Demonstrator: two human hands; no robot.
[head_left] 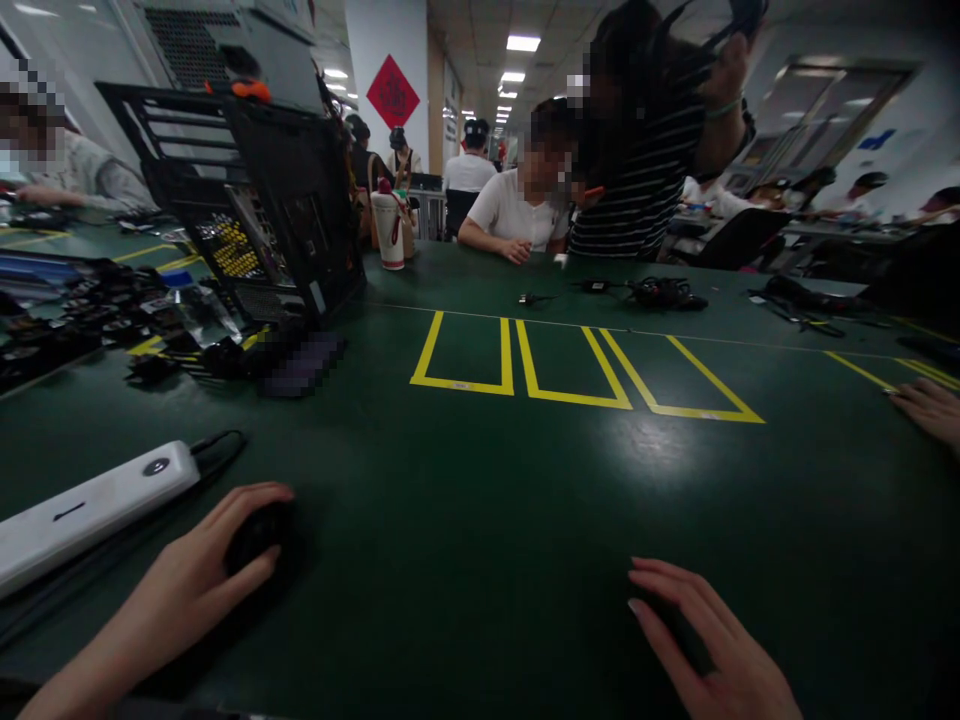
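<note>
My left hand [196, 572] rests on the green table [480, 500] at the lower left, its thumb and fingers curled round a small black object [259, 532] that I cannot name. Just to its left lies a white power strip [82, 510] with a black cable. My right hand [709, 645] lies flat on the table at the lower right, fingers stretched out and slightly apart, holding nothing.
Three yellow tape rectangles [570, 365] mark the table's middle. An open black computer case [255, 200] and several dark parts [90, 320] stand at the left. Black cables [660, 292] and a white cup [390, 230] lie farther back. Another person's hand [930, 408] rests at the right edge; people sit opposite.
</note>
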